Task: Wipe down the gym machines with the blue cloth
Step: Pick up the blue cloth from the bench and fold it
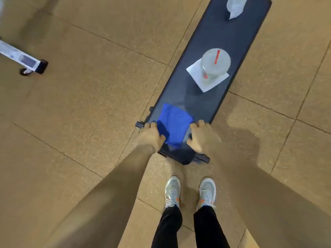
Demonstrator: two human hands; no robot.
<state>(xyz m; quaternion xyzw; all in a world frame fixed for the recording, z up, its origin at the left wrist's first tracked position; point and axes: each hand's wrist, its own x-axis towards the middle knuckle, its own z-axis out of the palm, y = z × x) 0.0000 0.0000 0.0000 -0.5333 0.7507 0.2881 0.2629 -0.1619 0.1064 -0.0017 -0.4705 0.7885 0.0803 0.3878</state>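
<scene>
A person stands at the near end of a long dark table (223, 38) and looks down at it. The blue cloth (174, 122) lies flat on this near end, between the two hands. One corner of it hangs a little over the end.

The left hand (152, 136) is on the left side of the cloth. Its fingers (151, 125) are bent over the table's left edge, and the thumb presses on the cloth, so this hand grips the cloth. The right hand (201, 137) is on the right side. Its fingers (199, 123) are bent too and sit right at the cloth's edge. I cannot tell if they hold the cloth or only rest on the table.

Further along the table stands a clear cup (215, 62) with a lid and a red straw (217, 57). The cup sits on a white napkin (195, 74). It is well apart from the cloth. At the far end of the table lies a clear bag (234, 6), partly cut off at the top.

The floor (89, 104) is made of big brown squares. The person's grey shoes (172, 191) with orange marks stand just before the table's near end, below black trouser legs. Far to the left a white machine leg (18, 55) with a small wheel (24, 71) rests on the floor.
</scene>
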